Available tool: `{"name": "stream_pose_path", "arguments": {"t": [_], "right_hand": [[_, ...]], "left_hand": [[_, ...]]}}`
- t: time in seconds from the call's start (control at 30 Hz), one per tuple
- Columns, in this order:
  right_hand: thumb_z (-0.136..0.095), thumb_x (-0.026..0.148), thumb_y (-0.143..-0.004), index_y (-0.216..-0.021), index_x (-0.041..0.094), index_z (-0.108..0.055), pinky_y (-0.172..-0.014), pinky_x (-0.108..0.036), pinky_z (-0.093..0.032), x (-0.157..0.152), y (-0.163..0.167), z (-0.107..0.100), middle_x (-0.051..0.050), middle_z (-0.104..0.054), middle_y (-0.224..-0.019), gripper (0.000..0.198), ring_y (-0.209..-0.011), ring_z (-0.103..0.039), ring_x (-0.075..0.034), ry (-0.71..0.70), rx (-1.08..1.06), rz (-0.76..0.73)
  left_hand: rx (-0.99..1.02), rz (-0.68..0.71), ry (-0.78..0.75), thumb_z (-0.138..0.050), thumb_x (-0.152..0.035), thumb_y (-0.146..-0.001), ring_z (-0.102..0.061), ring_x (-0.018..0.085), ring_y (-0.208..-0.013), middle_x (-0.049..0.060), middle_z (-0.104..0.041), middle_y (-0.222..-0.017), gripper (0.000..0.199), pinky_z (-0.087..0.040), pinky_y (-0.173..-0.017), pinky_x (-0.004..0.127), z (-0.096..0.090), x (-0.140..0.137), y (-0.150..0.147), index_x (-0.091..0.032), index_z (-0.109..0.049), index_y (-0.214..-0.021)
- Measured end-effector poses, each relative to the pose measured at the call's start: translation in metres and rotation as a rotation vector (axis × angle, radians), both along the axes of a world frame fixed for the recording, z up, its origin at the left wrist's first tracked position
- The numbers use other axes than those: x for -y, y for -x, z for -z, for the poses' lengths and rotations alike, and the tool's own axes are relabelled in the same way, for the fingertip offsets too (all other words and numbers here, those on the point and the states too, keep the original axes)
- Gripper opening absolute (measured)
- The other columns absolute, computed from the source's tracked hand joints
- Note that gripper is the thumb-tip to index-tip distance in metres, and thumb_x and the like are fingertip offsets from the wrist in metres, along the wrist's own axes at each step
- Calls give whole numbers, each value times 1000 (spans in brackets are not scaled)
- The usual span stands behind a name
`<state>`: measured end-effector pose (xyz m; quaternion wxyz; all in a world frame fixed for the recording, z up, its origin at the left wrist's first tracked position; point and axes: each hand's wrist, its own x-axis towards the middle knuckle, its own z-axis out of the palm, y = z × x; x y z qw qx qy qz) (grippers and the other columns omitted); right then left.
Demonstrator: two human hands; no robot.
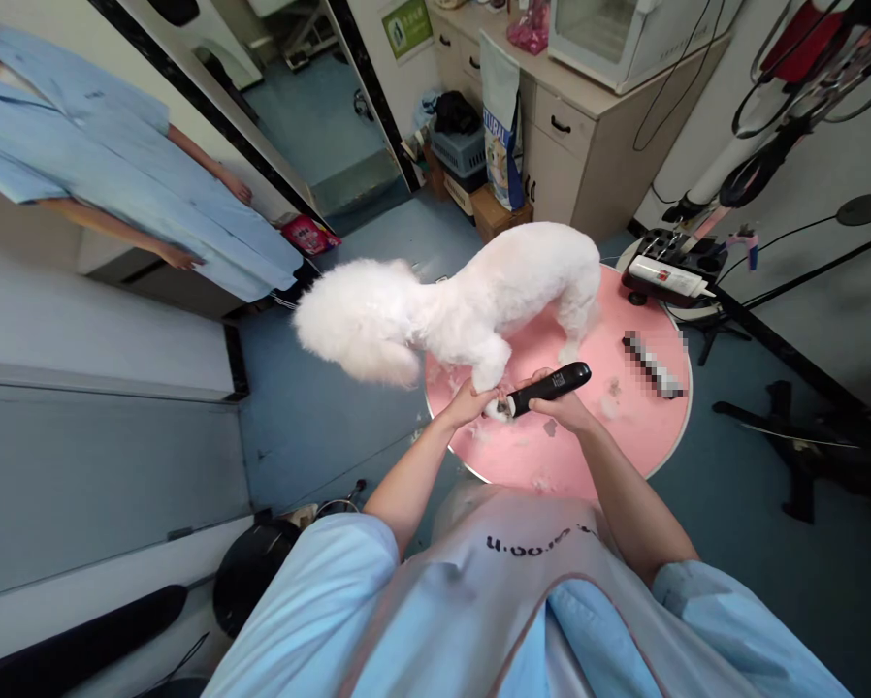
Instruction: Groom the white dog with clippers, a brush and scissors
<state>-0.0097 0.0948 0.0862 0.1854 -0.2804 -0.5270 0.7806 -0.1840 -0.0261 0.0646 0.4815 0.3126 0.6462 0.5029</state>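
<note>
A fluffy white dog (pixel 508 281) stands on a round pink grooming table (pixel 646 427), its head turned to the left. My left hand (pixel 470 402) is closed around one of its front legs near the paw. In my right hand (pixel 563 407) is a black pet hair clipper (pixel 552 388), its blade end at the paw, close to my left fingers. Whether the blade touches the fur I cannot tell. Tufts of cut hair (pixel 614 393) lie on the tabletop.
A blurred long object (pixel 654 366) lies at the table's right. Beyond it stands a black tool holder with a white bottle (pixel 668 279). A person in blue (pixel 115 145) stands at the left. Cabinets (pixel 566 136) and a food bag (pixel 502 126) are behind.
</note>
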Motion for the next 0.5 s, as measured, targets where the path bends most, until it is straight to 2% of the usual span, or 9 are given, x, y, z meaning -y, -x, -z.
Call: {"name": "stream_pose_path", "arguments": {"t": [0.13, 0.27, 0.3, 0.43, 0.5], "right_hand": [[-80, 22, -59, -88, 23, -60, -82, -34, -55, 4, 2, 1, 0, -76, -92, 35, -87, -71, -19, 9, -5, 98], [-79, 16, -53, -79, 21, -63, -70, -31, -55, 4, 10, 5, 0, -73, -79, 31, -76, -67, -19, -33, 70, -22], [-78, 16, -53, -78, 21, -63, -68, -31, -54, 3, 10, 6, 0, -73, -77, 29, -75, -67, -19, -43, 79, -12], [-77, 21, -57, -85, 23, -63, -75, -32, -54, 1, 7, 10, 1, -75, -84, 31, -83, -69, -20, 16, 22, 164], [-78, 21, -57, -87, 23, -63, -76, -32, -54, 1, 6, 11, 2, -75, -84, 33, -83, -69, -20, 45, 16, 124]], "left_hand": [[-14, -7, -3, -71, -33, -71, -52, 9, -52, -1, -59, -61, 22, -43, -46, 19, -1, -1, 2, -13, -62, -70], [-45, -12, 108, -71, -31, -72, -53, 11, -50, 0, -61, -62, 20, -42, -43, 21, -1, 0, 5, -13, -62, -73], [-57, -8, 110, -70, -29, -72, -54, 11, -51, 1, -61, -62, 17, -43, -44, 21, -1, 0, 6, -13, -62, -73], [-81, 11, 32, -66, -24, -71, -54, 10, -54, 1, -62, -63, 12, -44, -49, 20, 1, 1, 4, -13, -61, -68], [-74, 13, 28, -66, -25, -71, -52, 10, -52, 0, -61, -63, 14, -42, -48, 19, 2, 1, 3, -13, -61, -67]]}}
